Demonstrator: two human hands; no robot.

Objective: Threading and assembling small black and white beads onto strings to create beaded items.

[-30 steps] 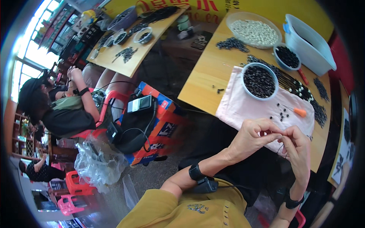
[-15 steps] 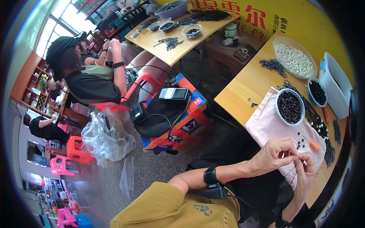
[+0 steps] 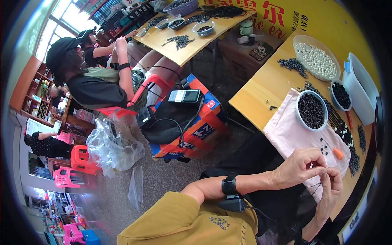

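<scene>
Cord (image 3: 314, 185) is trailing from our pinching right hand (image 3: 329, 188) by the surface's (image 3: 251, 96) near edge, left hand (image 3: 299, 166) narrowly pinching, likely for control.

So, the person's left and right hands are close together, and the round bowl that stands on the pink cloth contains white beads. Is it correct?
Not quite: the round bowl on the pink cloth contains dark beads, as the head view shows. The left hand and right hand are indeed close together.
</scene>
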